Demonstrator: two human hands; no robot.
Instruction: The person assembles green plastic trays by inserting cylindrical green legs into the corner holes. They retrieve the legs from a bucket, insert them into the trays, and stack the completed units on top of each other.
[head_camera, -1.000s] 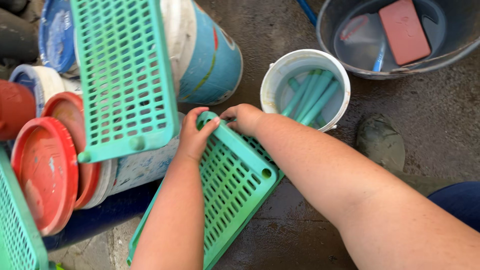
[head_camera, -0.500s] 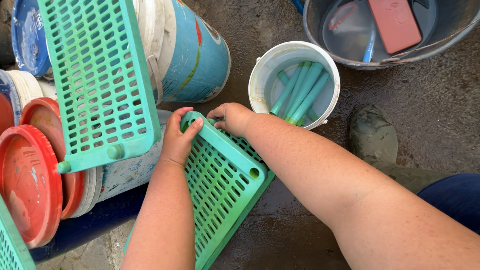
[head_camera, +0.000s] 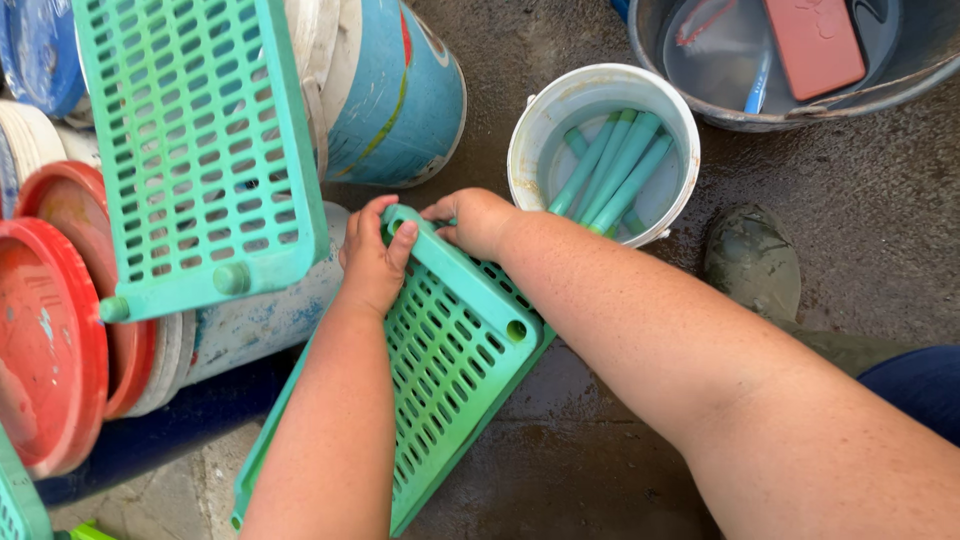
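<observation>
Gripping the green perforated panel at its upper end, your left hand and right hand both have fingers clenched on its rim. It leans tilted over the wet floor, just beside the white bucket of green tubes.
</observation>
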